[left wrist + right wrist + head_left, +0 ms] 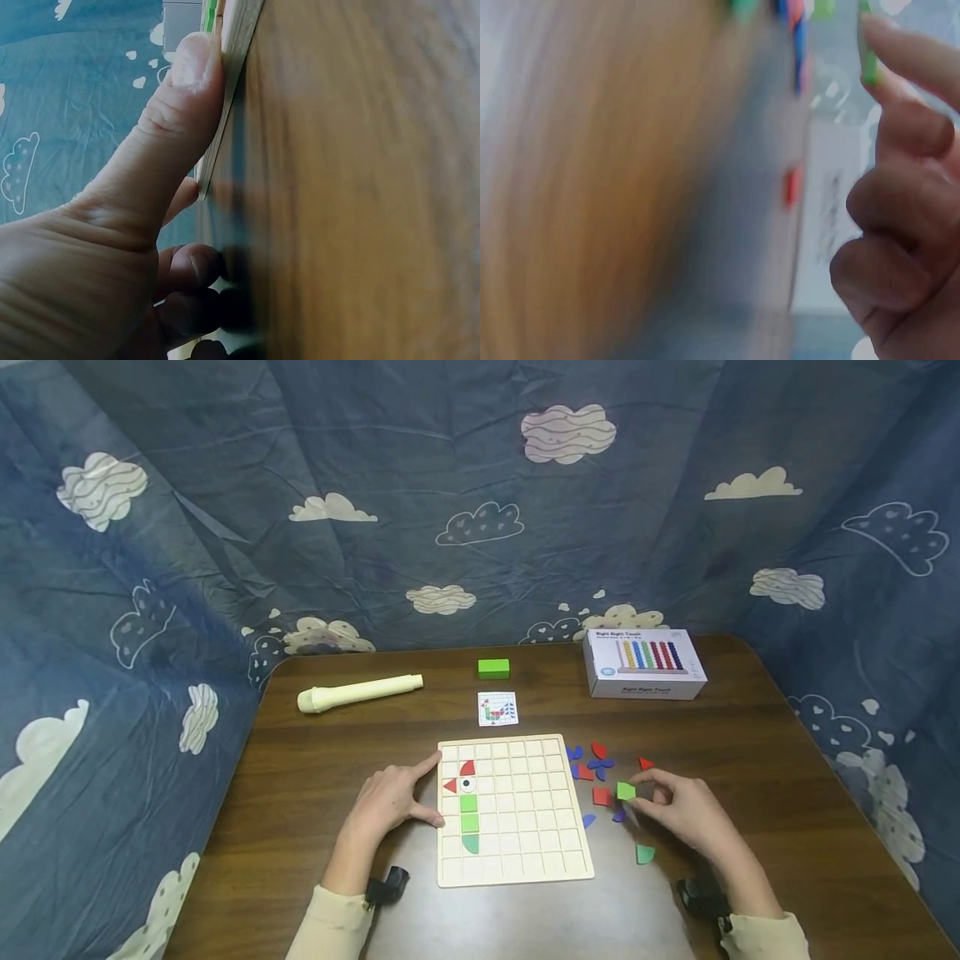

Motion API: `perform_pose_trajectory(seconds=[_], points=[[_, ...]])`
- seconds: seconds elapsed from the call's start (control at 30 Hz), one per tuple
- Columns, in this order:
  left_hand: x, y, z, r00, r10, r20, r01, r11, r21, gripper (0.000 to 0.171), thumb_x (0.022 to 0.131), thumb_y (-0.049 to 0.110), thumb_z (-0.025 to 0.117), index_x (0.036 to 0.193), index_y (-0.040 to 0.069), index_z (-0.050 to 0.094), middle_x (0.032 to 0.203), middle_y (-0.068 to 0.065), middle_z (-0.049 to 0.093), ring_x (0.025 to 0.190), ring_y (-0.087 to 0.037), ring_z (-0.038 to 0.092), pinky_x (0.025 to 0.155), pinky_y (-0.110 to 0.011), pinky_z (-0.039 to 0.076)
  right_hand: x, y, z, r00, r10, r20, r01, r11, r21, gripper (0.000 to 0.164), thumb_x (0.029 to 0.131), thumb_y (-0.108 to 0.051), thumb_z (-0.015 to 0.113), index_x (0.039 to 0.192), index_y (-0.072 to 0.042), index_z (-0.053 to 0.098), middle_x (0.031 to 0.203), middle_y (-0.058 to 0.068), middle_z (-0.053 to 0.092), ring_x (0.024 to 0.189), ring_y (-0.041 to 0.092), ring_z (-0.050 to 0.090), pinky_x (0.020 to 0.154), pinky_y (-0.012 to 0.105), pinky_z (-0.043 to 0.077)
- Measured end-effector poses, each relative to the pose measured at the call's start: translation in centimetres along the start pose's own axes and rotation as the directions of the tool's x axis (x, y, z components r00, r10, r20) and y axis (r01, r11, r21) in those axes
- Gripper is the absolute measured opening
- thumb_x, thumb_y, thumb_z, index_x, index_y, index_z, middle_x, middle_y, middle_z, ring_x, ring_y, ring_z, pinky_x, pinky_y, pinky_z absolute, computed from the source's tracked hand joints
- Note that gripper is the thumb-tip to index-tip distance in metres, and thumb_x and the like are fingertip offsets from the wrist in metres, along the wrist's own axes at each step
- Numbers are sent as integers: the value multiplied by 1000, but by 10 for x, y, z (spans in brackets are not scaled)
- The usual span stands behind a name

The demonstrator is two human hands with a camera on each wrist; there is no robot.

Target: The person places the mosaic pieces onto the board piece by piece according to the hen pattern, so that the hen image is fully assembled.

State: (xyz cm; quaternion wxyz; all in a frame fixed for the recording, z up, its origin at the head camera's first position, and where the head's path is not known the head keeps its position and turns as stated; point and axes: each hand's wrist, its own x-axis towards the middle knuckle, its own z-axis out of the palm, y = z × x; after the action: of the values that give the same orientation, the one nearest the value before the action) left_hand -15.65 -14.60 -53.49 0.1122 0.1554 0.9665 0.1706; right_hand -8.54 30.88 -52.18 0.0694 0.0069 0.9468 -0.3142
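A pale wooden grid board [525, 843] lies flat on the table. My left hand [386, 797] rests at its left side, thumb and index finger spread along the edge; the left wrist view shows the thumb [191, 82] against that edge. On the board's left columns sit a red quarter piece [467, 767], a red triangle [450, 786], an eye tile [467, 784], two green squares [468, 803] and a darker green quarter piece [470, 843]. Right of the board, my right hand [686, 806] pinches a green square tile [626, 791] between thumb and index finger, raised off the table in the right wrist view.
Loose blue pieces [600, 766], a red square [602, 796] and a green quarter piece [645, 854] lie around the right hand. Behind the board are a pattern card [498, 709], a green block [493, 669], a cream microphone-shaped object [360, 693] and a white box [645, 685].
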Motion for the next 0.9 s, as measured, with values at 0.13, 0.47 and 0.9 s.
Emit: perform_pose_trajectory(seconds=[0.13,0.47,0.9], points=[[1,1,-2,1000,-1,1,1,1000,-14,119,56,61,96,160,29,50,135,-14,74,83,-19,58,73,-38,50,-3,-23,3,997,-30,-73,34,998,48,33,92,-26,83,120,-11,75,66,-2,51,60,12,46,56,27,36],[-1,0,1,1000,-9,15,9,1000,10,126,52,69,95,162,31,47,136,-11,74,83,-19,59,72,-37,49,-3,-61,28,987,-124,-104,139,980,143,27,89,-19,86,113,-12,77,63,-7,48,57,6,42,54,25,35],[3,6,-2,997,-47,59,46,999,19,128,55,66,96,164,30,42,134,-13,75,88,-24,64,76,-41,51,-9,-119,94,959,-283,28,279,955,105,19,87,-25,88,103,-23,78,57,-16,44,52,-3,36,53,20,31]])
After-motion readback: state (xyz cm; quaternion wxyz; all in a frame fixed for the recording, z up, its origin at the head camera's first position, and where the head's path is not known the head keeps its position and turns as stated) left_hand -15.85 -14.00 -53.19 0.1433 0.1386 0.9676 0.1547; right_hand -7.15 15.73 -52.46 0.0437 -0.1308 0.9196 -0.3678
